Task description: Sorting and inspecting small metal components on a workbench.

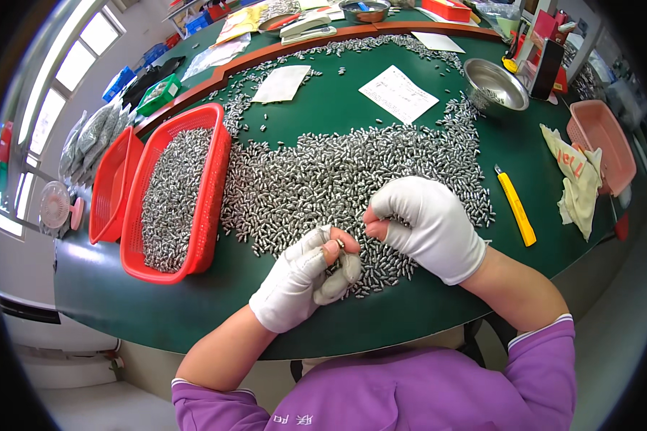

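Observation:
Small silvery metal parts (295, 172) lie in a broad loose heap over the green table. Above the near edge of this heap, my left hand (305, 276), in a white glove with bare thumb and index tips, pinches one small metal part (340, 245). My right hand (428, 230), gloved the same way, is a short way to the right, over the heap. Its thumb and index fingertips are pressed together, and whatever is between them is too small to make out. The two hands are apart.
At left, a red basket (219, 154) holds many such parts, beside another red basket (102, 205). A yellow utility knife (516, 206), a metal bowl (497, 85), a cloth glove (576, 176) and a pink basket (618, 147) are at right. Paper sheets (399, 95) lie beyond the heap.

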The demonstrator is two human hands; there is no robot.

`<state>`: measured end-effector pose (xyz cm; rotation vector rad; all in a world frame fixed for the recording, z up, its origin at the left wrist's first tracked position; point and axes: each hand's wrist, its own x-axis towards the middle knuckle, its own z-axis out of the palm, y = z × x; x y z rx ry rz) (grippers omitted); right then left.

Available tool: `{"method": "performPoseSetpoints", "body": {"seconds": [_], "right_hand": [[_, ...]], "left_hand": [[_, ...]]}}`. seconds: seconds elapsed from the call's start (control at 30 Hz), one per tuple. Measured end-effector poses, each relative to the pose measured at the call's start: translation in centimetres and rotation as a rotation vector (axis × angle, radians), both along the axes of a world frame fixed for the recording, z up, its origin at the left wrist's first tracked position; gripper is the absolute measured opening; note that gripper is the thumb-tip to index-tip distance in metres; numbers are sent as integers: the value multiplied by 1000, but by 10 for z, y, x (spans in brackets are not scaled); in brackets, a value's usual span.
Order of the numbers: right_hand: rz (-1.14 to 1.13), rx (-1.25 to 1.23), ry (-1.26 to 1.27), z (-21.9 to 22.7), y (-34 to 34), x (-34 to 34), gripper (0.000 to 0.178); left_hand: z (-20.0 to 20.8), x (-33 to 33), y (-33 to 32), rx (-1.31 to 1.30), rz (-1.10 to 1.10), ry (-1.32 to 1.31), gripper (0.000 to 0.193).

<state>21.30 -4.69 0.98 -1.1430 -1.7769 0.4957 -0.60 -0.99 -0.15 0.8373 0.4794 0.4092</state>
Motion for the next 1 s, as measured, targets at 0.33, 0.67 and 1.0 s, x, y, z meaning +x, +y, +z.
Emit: {"method": "performPoseSetpoints", "body": {"seconds": [0.33,0.67,1.0], "right_hand": [[-81,135,-215,-7,8,0,23],[107,166,-80,-4,1,-6,19],[-140,6,-520,-11,7,14,14]], "left_hand": [[1,0,-2,32,14,48,26],[3,1,-6,13,34,78,23],[9,4,-6,133,53,149,26]]}}
